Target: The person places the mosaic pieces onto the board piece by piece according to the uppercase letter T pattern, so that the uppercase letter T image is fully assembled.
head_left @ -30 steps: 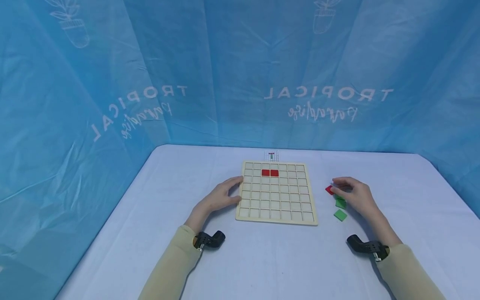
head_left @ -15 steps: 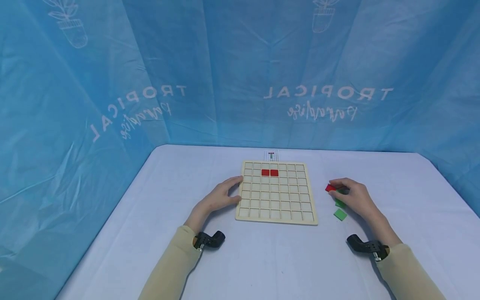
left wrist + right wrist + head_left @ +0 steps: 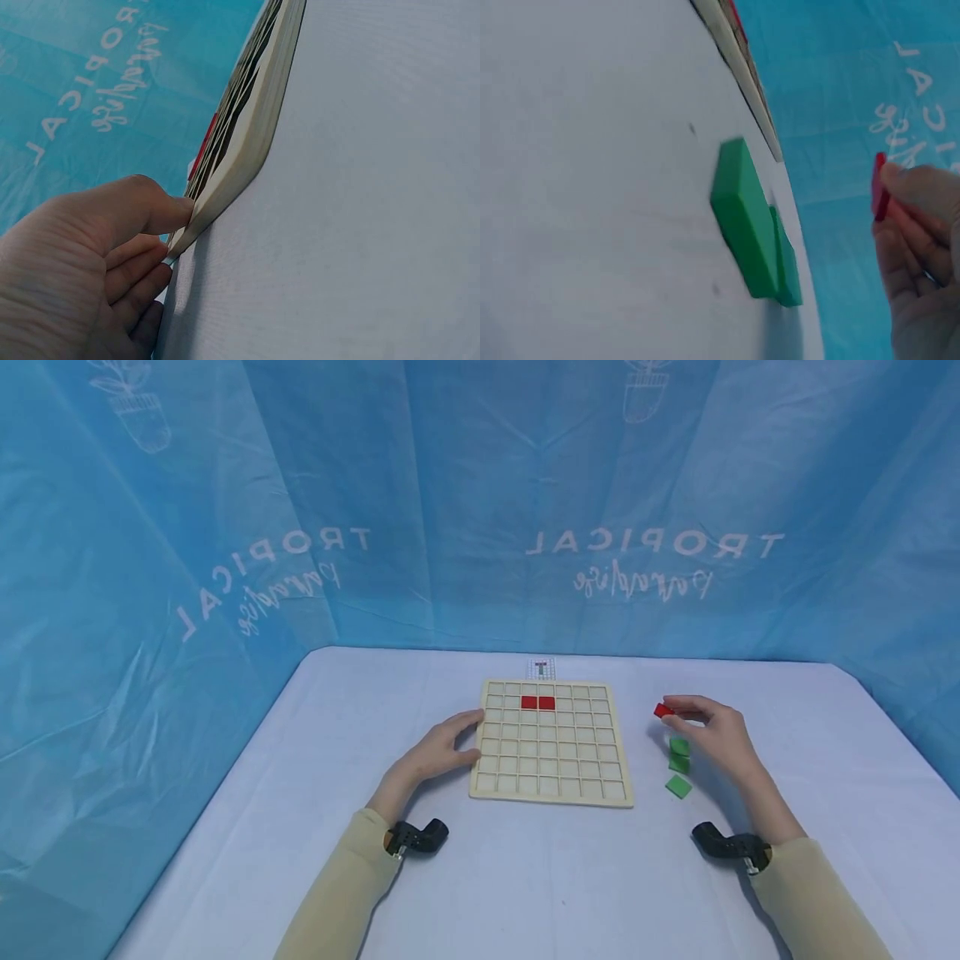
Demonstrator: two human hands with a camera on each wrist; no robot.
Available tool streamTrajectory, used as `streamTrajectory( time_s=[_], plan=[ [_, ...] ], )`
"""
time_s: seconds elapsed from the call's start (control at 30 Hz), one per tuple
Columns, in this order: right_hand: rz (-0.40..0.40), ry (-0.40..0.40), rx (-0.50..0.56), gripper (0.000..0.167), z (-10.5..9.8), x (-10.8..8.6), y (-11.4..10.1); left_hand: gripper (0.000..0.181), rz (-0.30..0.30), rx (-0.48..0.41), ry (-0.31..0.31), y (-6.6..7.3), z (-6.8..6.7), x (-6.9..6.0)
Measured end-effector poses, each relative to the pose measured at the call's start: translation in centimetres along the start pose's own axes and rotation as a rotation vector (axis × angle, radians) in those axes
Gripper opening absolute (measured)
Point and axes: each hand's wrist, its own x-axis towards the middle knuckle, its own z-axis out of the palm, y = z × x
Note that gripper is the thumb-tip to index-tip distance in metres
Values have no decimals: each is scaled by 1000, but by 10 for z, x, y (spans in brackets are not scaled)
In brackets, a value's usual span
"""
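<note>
Pinching a raised red tile (image 3: 661, 711), your right hand (image 3: 717, 732) should reach the board (image 3: 548, 752) your spread left hand (image 3: 436, 752) touches.

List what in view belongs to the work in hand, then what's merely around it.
Seemingly in the work:
red tile pinched in the right hand
two red tiles on the grid board, whose edge the left hand touches
three green tiles beside the board
small pattern card beyond the board

Merely around:
blue curtain
white tablecloth
black wrist devices
</note>
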Motion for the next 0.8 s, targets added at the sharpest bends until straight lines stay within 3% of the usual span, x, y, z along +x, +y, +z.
streamTrajectory(
  time_s=[0.23, 0.4, 0.5, 0.8],
  plan=[
    [8, 59, 25, 51, 17, 33, 44, 66, -3, 7, 0, -2, -1, 1],
    [-16, 51, 71, 49, 32, 50, 48, 66, 10, 6, 3, -3, 1, 0],
    [-44, 29, 105, 49, 37, 57, 37, 66, 11, 2, 6, -2, 0, 0],
    [-40, -97, 204, 45, 32, 52, -48, 66, 7, 1, 6, -1, 0, -1]
  ],
)
